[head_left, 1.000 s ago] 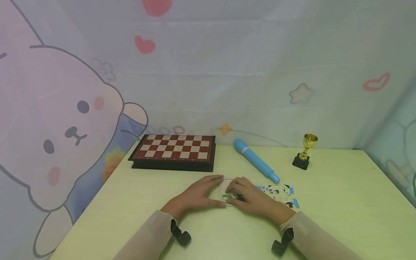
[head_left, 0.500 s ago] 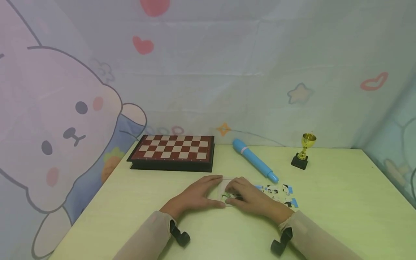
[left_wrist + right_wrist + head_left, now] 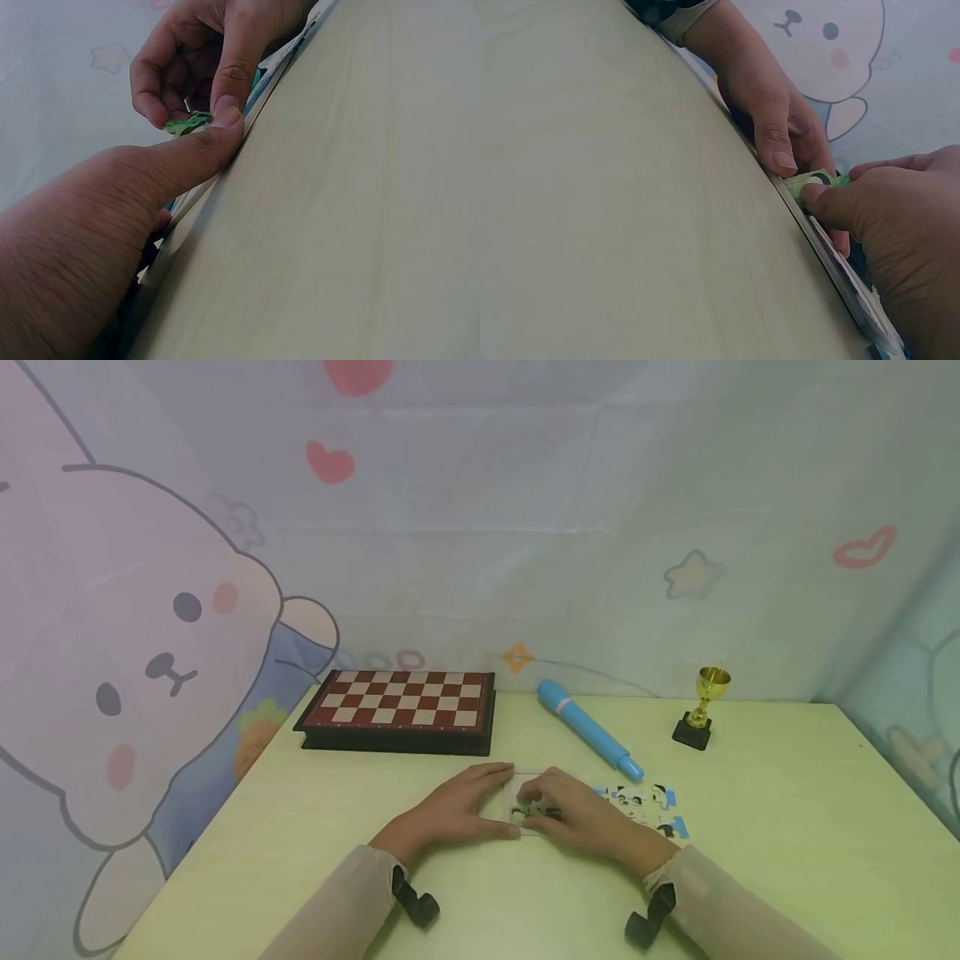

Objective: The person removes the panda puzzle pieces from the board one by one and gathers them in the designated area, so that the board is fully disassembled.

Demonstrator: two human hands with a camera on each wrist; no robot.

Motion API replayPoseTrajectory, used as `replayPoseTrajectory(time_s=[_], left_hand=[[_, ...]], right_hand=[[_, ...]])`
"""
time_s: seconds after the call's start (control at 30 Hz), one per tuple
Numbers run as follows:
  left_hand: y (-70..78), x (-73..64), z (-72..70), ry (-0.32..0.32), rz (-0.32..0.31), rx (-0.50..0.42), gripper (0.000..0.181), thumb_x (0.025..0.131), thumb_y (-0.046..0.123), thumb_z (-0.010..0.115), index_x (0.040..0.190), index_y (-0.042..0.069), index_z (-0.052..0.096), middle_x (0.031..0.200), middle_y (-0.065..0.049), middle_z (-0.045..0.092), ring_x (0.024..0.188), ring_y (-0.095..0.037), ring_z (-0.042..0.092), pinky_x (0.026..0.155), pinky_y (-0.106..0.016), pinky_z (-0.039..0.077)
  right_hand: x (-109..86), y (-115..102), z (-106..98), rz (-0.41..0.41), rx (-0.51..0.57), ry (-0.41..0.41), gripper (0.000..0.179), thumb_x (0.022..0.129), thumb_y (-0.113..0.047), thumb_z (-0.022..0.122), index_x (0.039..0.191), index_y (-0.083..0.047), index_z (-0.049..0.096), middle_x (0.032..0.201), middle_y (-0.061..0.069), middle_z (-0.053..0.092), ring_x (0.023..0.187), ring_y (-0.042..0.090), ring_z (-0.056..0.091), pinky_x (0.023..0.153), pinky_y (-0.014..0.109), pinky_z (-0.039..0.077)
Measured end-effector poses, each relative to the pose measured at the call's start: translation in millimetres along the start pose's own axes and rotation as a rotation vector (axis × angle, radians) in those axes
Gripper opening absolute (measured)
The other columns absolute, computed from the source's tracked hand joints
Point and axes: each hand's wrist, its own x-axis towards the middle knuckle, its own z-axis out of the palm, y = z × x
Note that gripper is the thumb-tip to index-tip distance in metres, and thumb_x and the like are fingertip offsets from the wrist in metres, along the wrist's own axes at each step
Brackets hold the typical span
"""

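The person's left hand [image 3: 457,810] is bracing the left end of a pale, flat, rectangular puzzle tray [image 3: 513,792], its fingers lying wide apart, thumb at the near edge. The right hand [image 3: 581,814] is pinching a green printed jigsaw piece [image 3: 796,183] over the tray; whether it is touching down is unclear. If the left hand were slackening, the tray could be sliding; a tilted piece could be jamming, and the right hand could be nudging the loose blue, white and black jigsaw pieces [image 3: 628,799] just beside it.

The pale, faintly grained table [image 3: 787,793] is carrying everything. Farther back, a red-and-white chequered board [image 3: 405,700], a light-blue pen-shaped cylinder [image 3: 588,731] and a gold trophy cup [image 3: 712,683] are resting. Behind, a creased cartoon-printed fabric backdrop [image 3: 480,485] is hanging.
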Motion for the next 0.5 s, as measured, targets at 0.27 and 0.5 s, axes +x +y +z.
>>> replayPoseTrajectory(time_s=[0.27,0.5], left_hand=[[0.3,-0.6,-0.5,0.002,0.002,0.006,0.097,0.082,0.075,0.063,0.158,0.022,0.035,0.162,0.008,0.029,0.149,-0.020,0.026,0.118,-0.049,0.030],[2.4,-0.3,-0.9,-0.004,-0.005,0.003,0.098,0.081,0.076,0.064,0.158,0.023,0.035,0.162,0.009,0.029,0.149,-0.018,0.026,0.118,-0.047,0.029]], right_hand=[[2.6,4.8,2.2,-0.195,0.021,0.051,0.022,0.090,-0.009,0.076,0.109,-0.013,0.069,0.093,-0.008,0.064,0.085,0.007,0.060,0.082,0.022,0.049],[2.3,5.5,2.1,-0.206,0.032,0.068,0.018,0.091,-0.011,0.074,0.108,-0.015,0.070,0.095,-0.011,0.066,0.085,0.006,0.060,0.084,0.021,0.048]])
